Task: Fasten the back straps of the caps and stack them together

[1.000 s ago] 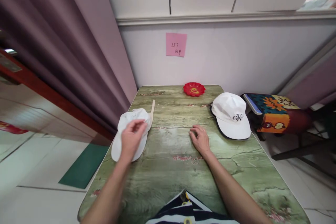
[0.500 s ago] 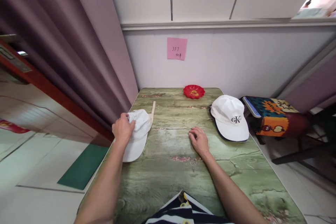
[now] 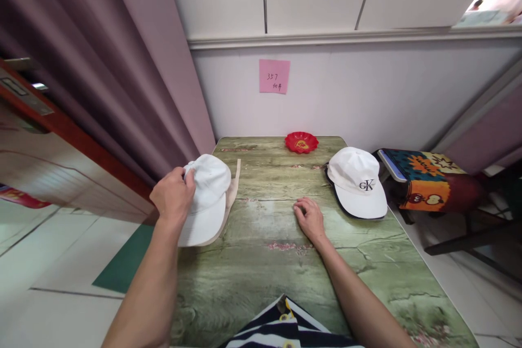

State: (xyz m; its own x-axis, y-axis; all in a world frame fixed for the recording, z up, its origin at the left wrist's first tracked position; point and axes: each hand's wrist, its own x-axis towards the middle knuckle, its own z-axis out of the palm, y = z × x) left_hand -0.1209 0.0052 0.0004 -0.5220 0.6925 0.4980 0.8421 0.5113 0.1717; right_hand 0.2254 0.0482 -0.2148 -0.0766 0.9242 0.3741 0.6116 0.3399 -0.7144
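My left hand pinches the back of a white cap at the table's left edge, fingers closed on its crown and the brim pointing toward me. Beneath that cap, a beige cap shows its edge and a strap sticking up. My right hand rests on the green wood-patterned table with its fingers curled together; nothing shows in them. To its right sits another white cap with dark "CK"-like letters, lying over a dark cap whose rim peeks out.
A red scalloped dish stands at the table's back edge. On the wall is a pink note. A stool with a colourful cover is beyond the right edge; a curtain and wooden door are at left.
My left hand has moved left and slightly up with the white cap, whose crown now stands fuller. More of the beige cap shows beneath it. My right hand has stayed put.
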